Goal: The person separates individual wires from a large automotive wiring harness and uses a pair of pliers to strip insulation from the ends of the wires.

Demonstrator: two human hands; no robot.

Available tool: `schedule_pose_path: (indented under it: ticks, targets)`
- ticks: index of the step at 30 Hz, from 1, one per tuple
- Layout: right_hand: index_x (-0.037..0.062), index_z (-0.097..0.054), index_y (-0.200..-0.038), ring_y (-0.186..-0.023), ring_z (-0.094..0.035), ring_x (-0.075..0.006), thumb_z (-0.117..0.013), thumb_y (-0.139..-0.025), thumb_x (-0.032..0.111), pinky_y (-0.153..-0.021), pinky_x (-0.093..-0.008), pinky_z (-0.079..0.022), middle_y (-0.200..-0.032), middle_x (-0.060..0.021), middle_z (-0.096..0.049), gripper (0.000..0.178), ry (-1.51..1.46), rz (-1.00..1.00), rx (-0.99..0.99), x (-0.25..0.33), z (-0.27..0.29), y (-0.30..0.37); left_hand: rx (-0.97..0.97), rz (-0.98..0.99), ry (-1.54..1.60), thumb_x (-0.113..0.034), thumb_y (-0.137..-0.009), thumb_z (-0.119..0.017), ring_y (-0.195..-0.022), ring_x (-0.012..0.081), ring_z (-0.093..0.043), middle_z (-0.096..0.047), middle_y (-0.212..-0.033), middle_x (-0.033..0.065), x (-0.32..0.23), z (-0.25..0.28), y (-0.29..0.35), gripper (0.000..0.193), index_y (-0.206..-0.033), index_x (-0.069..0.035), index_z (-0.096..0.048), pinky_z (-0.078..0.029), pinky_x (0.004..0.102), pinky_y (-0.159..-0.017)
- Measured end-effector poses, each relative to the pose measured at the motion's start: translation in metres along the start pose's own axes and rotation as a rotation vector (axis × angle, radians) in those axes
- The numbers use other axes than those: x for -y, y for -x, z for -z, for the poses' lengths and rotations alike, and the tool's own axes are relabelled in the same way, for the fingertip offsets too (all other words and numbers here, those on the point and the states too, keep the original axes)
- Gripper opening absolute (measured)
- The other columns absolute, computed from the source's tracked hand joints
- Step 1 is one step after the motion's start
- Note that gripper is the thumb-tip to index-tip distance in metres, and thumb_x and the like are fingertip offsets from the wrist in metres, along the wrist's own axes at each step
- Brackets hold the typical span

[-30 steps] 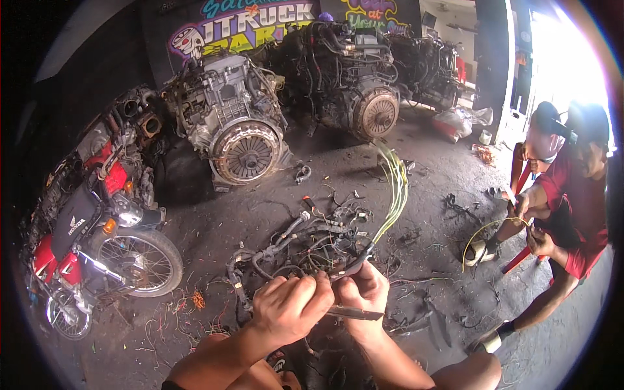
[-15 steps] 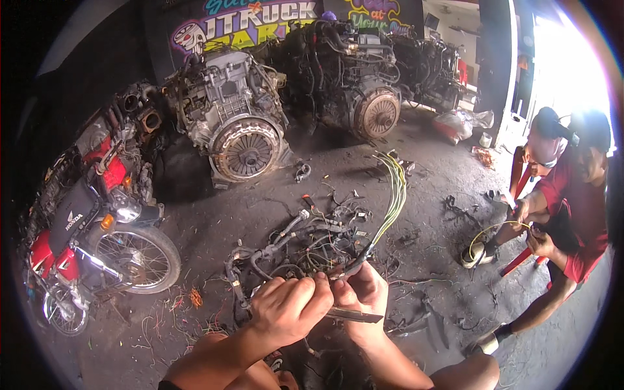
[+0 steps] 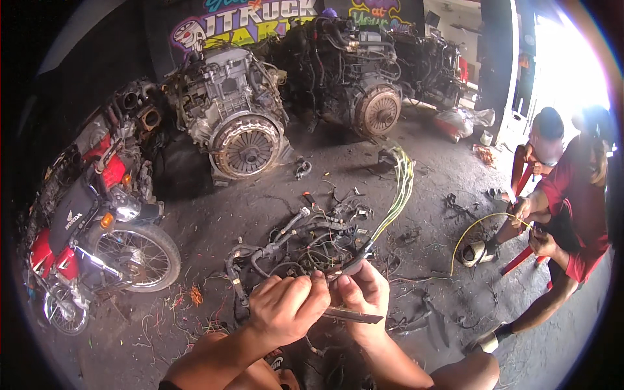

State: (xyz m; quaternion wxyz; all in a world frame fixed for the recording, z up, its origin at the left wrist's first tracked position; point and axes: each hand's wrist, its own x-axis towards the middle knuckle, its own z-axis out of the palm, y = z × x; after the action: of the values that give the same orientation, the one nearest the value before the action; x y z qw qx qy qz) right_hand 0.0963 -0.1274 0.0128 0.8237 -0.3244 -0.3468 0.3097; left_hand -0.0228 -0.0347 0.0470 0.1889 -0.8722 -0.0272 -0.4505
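Observation:
In front of me, a wiring cable with a dark sheath runs between my hands. Yellowish-green wires fan out of its far end. My right hand grips the sheath, its thumb lying along the cable. My left hand is closed, thumb and finger pinching at the near end of the cable. From under this left fist sticks a knife blade, pointing right across the right palm. The knife's handle is hidden in the left hand. Just beyond lies a tangled wiring harness on the floor.
Large engines stand along the back wall, with another engine beside it. A red motorcycle is parked at left. On the right, a seated person in red holds a yellow wire. Wire scraps litter the floor.
The yellowish-green wires have swung slightly right and lower. My hands have barely moved. On the right, the other person's yellow wire has spread into a longer arc toward the floor.

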Motion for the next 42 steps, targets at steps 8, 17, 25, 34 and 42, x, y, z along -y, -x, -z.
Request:
schedule_pose_path:
  ticks: [8, 17, 25, 34, 42]
  targets:
    - [0.0034, -0.053, -0.088, -0.064, -0.050, -0.0068, -0.060, -0.098, 0.009, -0.058, -0.0225, -0.041, -0.076, -0.0024, -0.060, 0.014, -0.138, -0.109, -0.043, -0.004, -0.003, 0.001, 0.007, -0.015, 0.011, -0.011, -0.084, -0.068, -0.055, 0.0088, -0.053, -0.050, -0.071, -0.0009, -0.001, 0.000, 0.001, 0.009, -0.091, -0.006, -0.067, -0.038, 0.0251, -0.048]
    - [0.0034, -0.054, -0.090, -0.068, -0.056, -0.0076, -0.059, -0.098, 0.008, -0.062, -0.0224, -0.045, -0.078, -0.0036, -0.062, 0.011, -0.234, -0.123, -0.049, -0.002, -0.007, 0.001, -0.001, 0.019, 0.030, -0.010, -0.083, -0.069, -0.055, 0.0102, -0.053, -0.050, -0.070, -0.0003, 0.000, -0.002, 0.003, 0.011, -0.092, -0.004, -0.068, -0.038, 0.0266, -0.047]
    - [0.0046, -0.053, -0.088, -0.067, -0.057, -0.0068, -0.059, -0.098, 0.009, -0.060, -0.0217, -0.045, -0.080, -0.0037, -0.063, 0.013, -0.193, -0.109, -0.058, -0.006, -0.006, 0.005, 0.039, 0.002, 0.030, -0.008, -0.082, -0.068, -0.055, 0.0102, -0.053, -0.049, -0.070, -0.0007, 0.000, 0.004, 0.004, 0.008, -0.089, -0.004, -0.068, -0.038, 0.0266, -0.048]
    - [0.0016, -0.055, -0.092, -0.067, -0.059, -0.0088, -0.053, -0.098, 0.005, -0.061, -0.0221, -0.047, -0.081, -0.0051, -0.063, 0.007, -0.203, -0.100, -0.086, -0.002, -0.007, 0.004, 0.009, -0.026, 0.031, -0.010, -0.084, -0.067, -0.054, 0.0104, -0.053, -0.051, -0.071, 0.0002, -0.002, 0.000, 0.001, 0.008, -0.088, -0.004, -0.066, -0.039, 0.0267, -0.048]
    - [0.0030, -0.054, -0.091, -0.069, -0.057, -0.0068, -0.062, -0.097, 0.009, -0.063, -0.0220, -0.047, -0.080, -0.0020, -0.062, 0.012, -0.140, -0.109, -0.048, -0.006, -0.004, 0.001, 0.009, 0.016, 0.018, -0.009, -0.080, -0.070, -0.054, 0.0108, -0.053, -0.050, -0.071, 0.0002, 0.001, -0.001, 0.001, 0.009, -0.088, -0.005, -0.065, -0.039, 0.0276, -0.048]
